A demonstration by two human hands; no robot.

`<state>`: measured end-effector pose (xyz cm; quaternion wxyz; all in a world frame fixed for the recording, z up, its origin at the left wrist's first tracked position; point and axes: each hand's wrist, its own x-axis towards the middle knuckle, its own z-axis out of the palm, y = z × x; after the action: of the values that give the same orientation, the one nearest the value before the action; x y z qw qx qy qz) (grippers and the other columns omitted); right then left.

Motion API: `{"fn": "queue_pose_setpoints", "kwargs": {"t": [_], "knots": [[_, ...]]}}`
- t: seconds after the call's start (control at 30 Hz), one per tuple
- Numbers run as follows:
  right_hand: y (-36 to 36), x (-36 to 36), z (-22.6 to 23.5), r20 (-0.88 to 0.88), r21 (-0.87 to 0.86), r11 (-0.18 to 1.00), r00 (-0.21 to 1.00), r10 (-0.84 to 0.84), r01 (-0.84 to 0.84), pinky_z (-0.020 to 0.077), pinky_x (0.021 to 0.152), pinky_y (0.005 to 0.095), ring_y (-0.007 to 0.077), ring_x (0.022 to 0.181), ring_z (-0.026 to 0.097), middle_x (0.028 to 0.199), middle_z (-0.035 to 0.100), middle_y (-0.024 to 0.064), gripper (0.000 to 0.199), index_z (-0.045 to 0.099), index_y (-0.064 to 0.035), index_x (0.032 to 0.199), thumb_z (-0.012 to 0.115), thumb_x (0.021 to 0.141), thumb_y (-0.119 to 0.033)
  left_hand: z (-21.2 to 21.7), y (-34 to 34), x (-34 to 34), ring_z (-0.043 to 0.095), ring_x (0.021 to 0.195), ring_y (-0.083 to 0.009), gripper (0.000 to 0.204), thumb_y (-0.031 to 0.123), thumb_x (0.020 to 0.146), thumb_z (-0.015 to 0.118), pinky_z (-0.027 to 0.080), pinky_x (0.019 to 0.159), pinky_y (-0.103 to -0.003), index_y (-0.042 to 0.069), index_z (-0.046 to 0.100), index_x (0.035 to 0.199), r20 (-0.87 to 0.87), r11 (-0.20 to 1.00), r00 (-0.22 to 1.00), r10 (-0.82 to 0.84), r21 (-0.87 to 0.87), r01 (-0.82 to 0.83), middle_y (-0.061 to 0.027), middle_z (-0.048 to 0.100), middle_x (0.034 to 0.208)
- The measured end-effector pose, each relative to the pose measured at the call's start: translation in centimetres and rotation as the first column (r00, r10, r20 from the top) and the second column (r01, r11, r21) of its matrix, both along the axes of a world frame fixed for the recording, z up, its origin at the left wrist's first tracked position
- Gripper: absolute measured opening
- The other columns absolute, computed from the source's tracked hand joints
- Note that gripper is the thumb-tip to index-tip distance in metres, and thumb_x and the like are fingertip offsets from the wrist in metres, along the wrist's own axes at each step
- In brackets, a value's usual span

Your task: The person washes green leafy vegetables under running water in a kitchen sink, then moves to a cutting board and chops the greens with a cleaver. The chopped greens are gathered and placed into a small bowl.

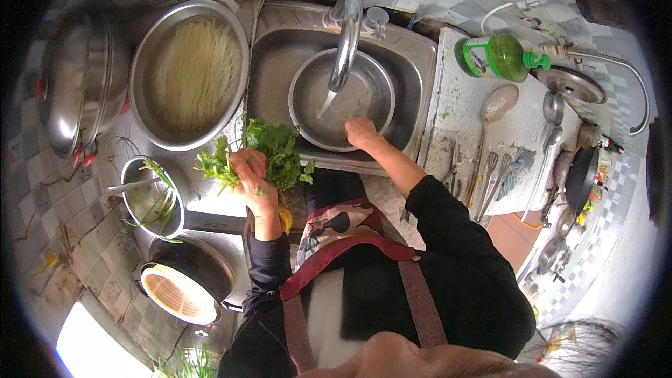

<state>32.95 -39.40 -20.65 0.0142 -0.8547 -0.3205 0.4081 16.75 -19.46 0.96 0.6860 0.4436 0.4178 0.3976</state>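
Note:
My left hand [250, 175] is closed around a bunch of leafy green herbs [275, 143], at the front left corner of the sink [414, 77]. Leaves spread out on both sides of the fist. Over the near rim of a round metal basin [297, 84] inside the sink is my right hand [361, 132], its fingers drawn together. Small green bits show beside those fingertips, but what they pinch is hidden. A thin stream of water [325, 106] falls from the curved faucet [347, 45] into the basin.
Left of the sink, a large metal basin [143, 91] holds pale thin noodles [199, 73]. Nearer stands a metal pot [178, 213] with scallions and a handle across its rim. A green pump bottle [493, 56], a skimmer [499, 103] and several utensils lie on the right counter [448, 108].

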Motion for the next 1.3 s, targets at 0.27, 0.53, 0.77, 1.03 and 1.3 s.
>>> {"fn": "queue_pose_setpoints", "kwargs": {"t": [0.27, 0.53, 0.77, 1.03, 1.3], "knots": [[-0.5, -1.0, 0.7, -0.062, 0.333, 0.943, 0.998, 0.012, 0.009, 0.0486, 0.096, 0.0481, 0.0384, 0.115, 0.060, 0.125, 0.064, 0.0189, 0.031, 0.067, -0.0094, 0.119, 0.062, 0.091, -0.021, -0.2, -0.5, 0.6, 0.035, 0.054, -0.0085, 0.038, 0.023, 0.104, 0.053, 0.032, 0.053, -0.025, 0.013, 0.040, 0.070, -0.048, 0.997, 0.997, -0.065, 0.038, 0.066, 0.0027, 0.036, 0.060], [-3.6, 3.2, 9.7, 0.633, 0.621, 0.770, 0.486, -0.602, 0.145, 0.0474, 0.089, 0.0483, 0.0393, 0.097, 0.058, 0.104, 0.061, 0.0205, 0.060, 0.051, -0.0023, 0.132, 0.074, 0.077, 0.000, 0.7, -0.3, 0.9, 0.034, 0.054, -0.0080, 0.041, 0.027, 0.105, 0.053, 0.031, 0.053, -0.026, 0.013, 0.041, 0.068, -0.073, 0.998, 0.997, 0.002, -0.066, -0.007, 0.0028, 0.039, 0.060], [-3.3, 2.8, 11.5, 0.192, 0.566, 0.701, 0.757, -0.625, 0.435, 0.0522, 0.068, 0.0541, 0.0463, 0.073, 0.067, 0.079, 0.068, 0.0251, 0.066, 0.033, 0.0018, 0.148, 0.060, 0.090, -0.017, 1.1, 0.1, 1.2, 0.033, 0.053, -0.0082, 0.038, 0.022, 0.104, 0.053, 0.032, 0.052, -0.026, 0.012, 0.042, 0.069, -0.065, 0.999, 0.998, 0.023, -0.042, -0.025, 0.0022, 0.039, 0.059], [1.7, 6.0, 26.0, 0.567, 0.064, 0.985, 0.807, -0.167, 0.159, 0.0570, 0.066, 0.0467, 0.0320, 0.066, 0.070, 0.072, 0.071, 0.0156, 0.075, 0.038, -0.0029, 0.152, 0.066, 0.084, -0.019, -0.6, 0.9, -1.3, 0.051, 0.064, -0.0092, 0.014, 0.015, 0.098, 0.065, 0.044, 0.058, -0.023, 0.005, 0.058, 0.092, 0.048, 0.993, 0.998, 0.037, -0.115, -0.031, -0.0030, 0.058, 0.079], [2.2, 7.2, 35.4, 0.690, -0.068, 0.998, 0.722, 0.056, -0.012, 0.0570, 0.069, 0.0457, 0.0353, 0.073, 0.072, 0.076, 0.071, 0.0190, 0.064, 0.050, 0.0026, 0.142, 0.066, 0.082, -0.015, -1.3, 0.7, -1.6, 0.055, 0.068, -0.0087, 0.010, 0.013, 0.098, 0.065, 0.048, 0.057, -0.024, 0.005, 0.060, 0.097, 0.187, 0.982, 0.981, 0.054, -0.190, -0.018, -0.0026, 0.061, 0.085]]}}
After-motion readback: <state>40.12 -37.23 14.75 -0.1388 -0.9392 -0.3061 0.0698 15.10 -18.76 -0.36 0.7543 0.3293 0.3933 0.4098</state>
